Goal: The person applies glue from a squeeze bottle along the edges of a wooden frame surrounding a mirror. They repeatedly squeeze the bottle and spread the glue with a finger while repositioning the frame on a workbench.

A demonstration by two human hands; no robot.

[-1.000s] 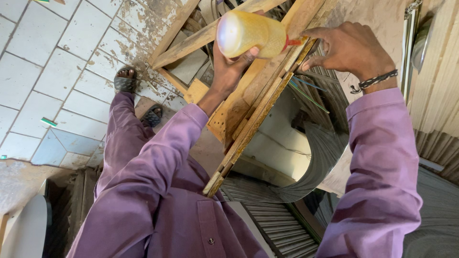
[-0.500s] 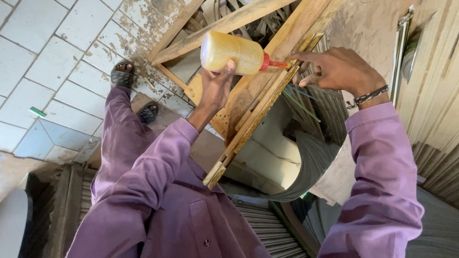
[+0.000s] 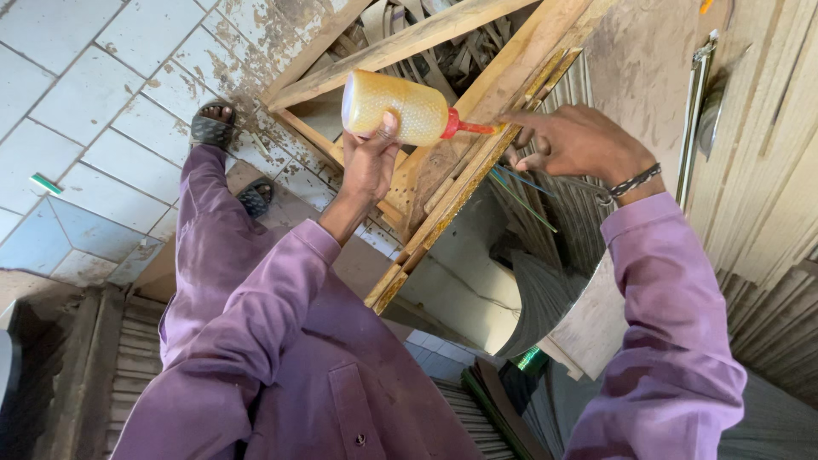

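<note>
Both arms raised and stretched forward, sleeved in purple to the wrists. Left hand (image 3: 372,162) lifted with elbow bent, palm turned toward the camera, fingers and thumb wrapped in a firm grasp, thumb tip pressed up at the front. Right hand (image 3: 573,140) held level just beside it, back of the hand upward, fingers curled loosely and pointing left, forefinger extended. Dark beaded band around the right wrist. Legs in purple below, feet in dark sandals.

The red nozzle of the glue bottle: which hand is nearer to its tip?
Right. The right hand has its fingers at the red nozzle tip, against the wooden frame. The left hand grips the bottle body, farther back.
</note>
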